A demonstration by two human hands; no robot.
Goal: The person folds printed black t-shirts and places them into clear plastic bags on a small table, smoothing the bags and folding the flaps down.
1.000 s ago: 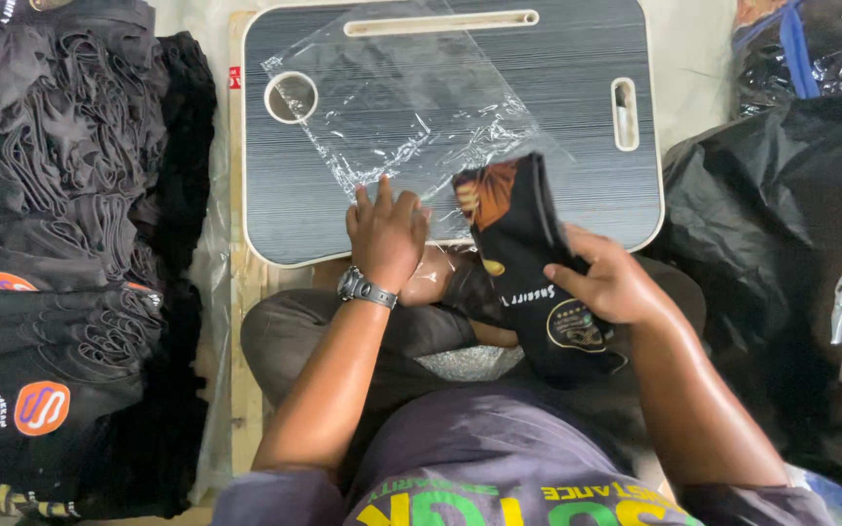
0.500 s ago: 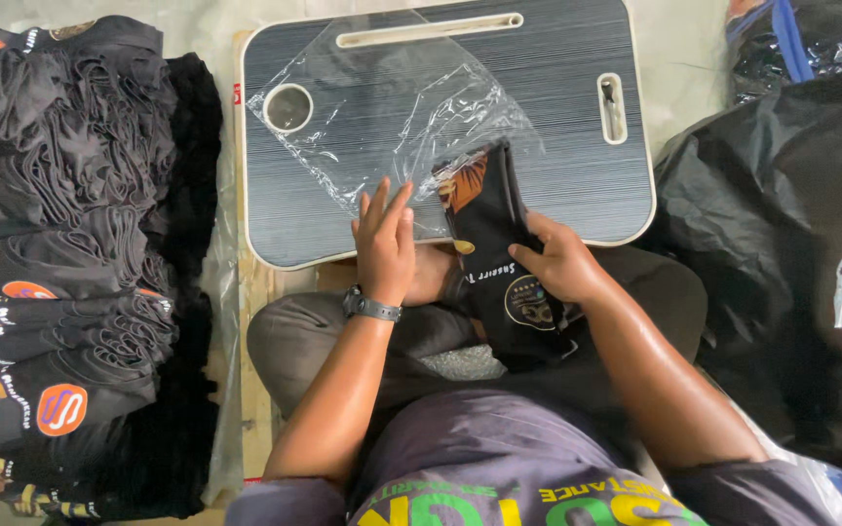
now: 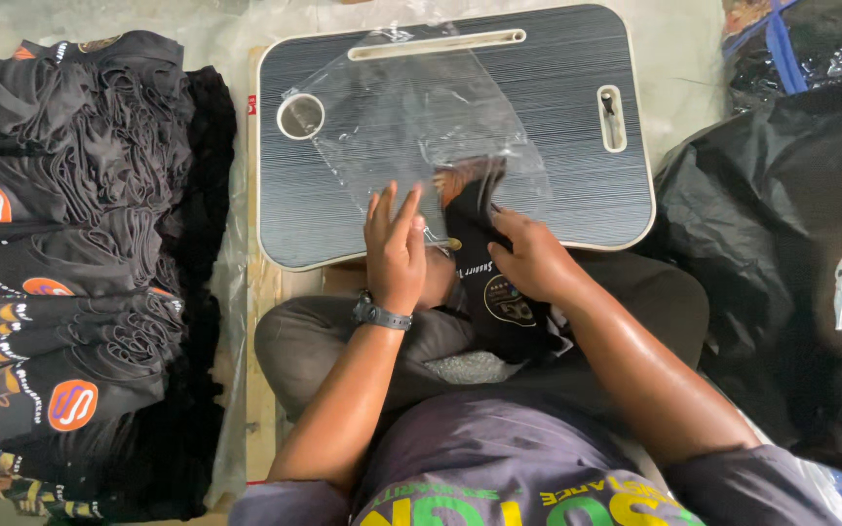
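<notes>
Pale concrete floor surrounds a dark, wood-grain lap desk (image 3: 577,195) with a light rim, a round cup hole at its 9 o'clock side and a long slot along its 12 o'clock edge; the desk sits across the lap of a seated person seen from above. On the desk lies a clear plastic bag (image 3: 411,127), its open mouth toward 6 o'clock. The left hand (image 3: 397,248), a dark watch (image 3: 380,315) on its wrist, rests flat with fingers spread narrowly on the bag's near edge, pinning it to the desk. The right hand (image 3: 533,258) grips a folded black garment (image 3: 494,282) with printed emblems, its upper end blurred and pushed into the bag's mouth. At 9 o'clock a stack of folded black garments (image 3: 60,263) with orange logos lies on the floor; at 3 o'clock sits a black plastic sack (image 3: 782,244).
</notes>
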